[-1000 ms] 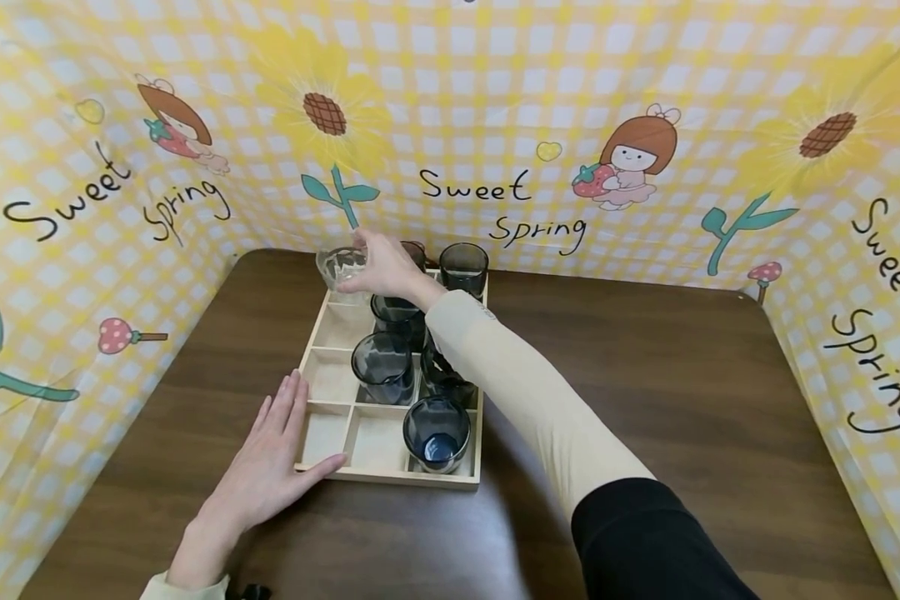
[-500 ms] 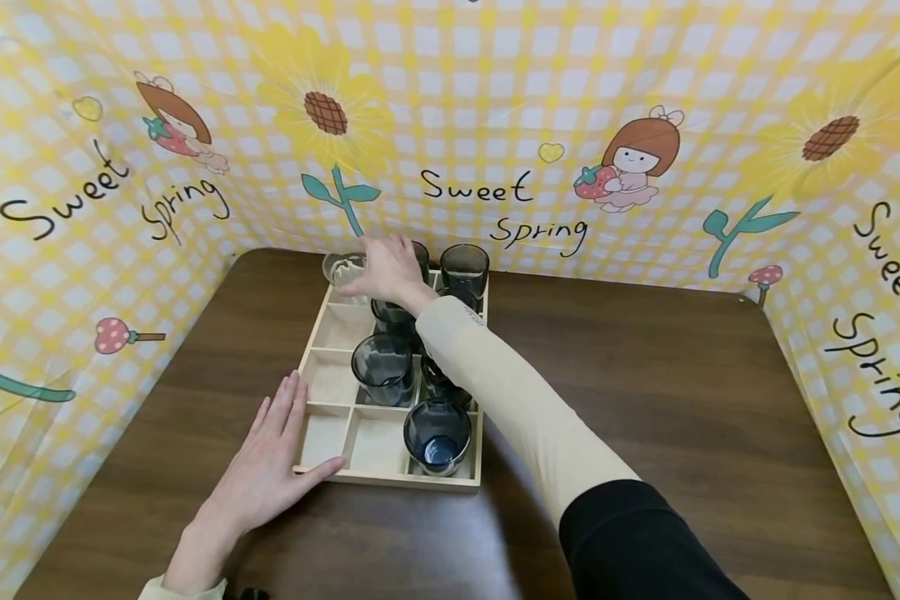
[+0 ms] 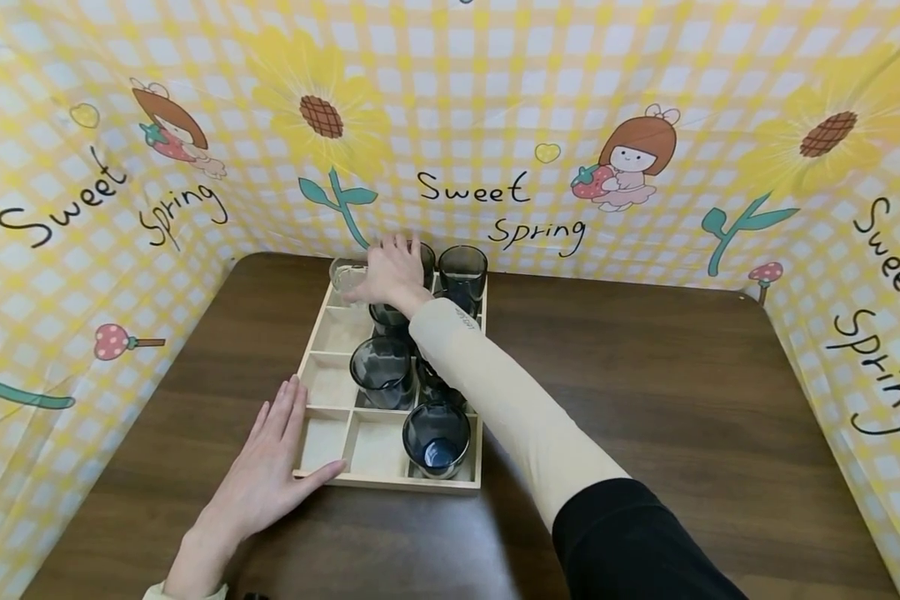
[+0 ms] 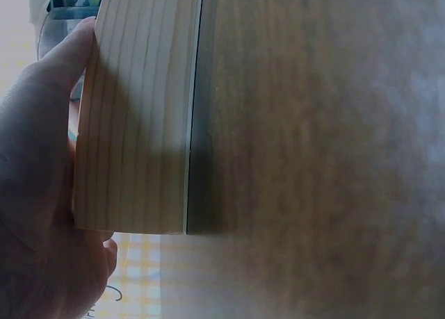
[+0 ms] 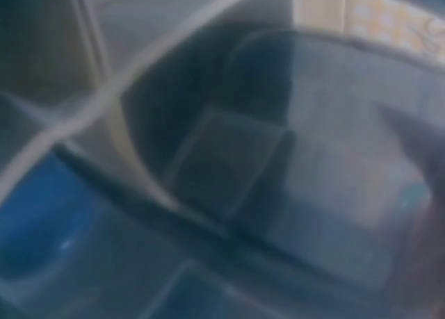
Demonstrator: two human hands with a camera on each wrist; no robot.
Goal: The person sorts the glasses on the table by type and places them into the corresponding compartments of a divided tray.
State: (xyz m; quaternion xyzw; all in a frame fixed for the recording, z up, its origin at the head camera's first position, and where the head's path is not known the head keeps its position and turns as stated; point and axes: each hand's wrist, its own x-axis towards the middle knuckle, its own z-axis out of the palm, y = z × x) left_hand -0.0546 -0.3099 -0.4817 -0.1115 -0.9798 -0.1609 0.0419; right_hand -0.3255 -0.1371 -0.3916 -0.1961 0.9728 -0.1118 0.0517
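At the far left compartment of a divided wooden tray (image 3: 390,482), my right hand (image 3: 394,273) holds a clear drinking glass (image 3: 342,273), thumb in front and the other fingers raised behind; the hand hides the glass's right side. Close beside it stand dark tinted glasses (image 3: 381,372), several in all, filling much of the middle and right columns. My left hand (image 3: 264,471) rests on the tray's near left corner, fingers straight along its side and thumb over the front rim. In the left wrist view that thumb (image 4: 66,51) touches the wooden wall (image 4: 139,110).
Brown wooden table (image 3: 630,400) surrounds the tray. A yellow checked cloth (image 3: 480,100) with printed flowers and figures hangs behind and at both sides. Dark glass rims (image 5: 229,235) blur across the right wrist view.
My right hand has shifted slightly right and lowered the clear glass into the far left compartment. The left hand has stayed on the tray's corner.
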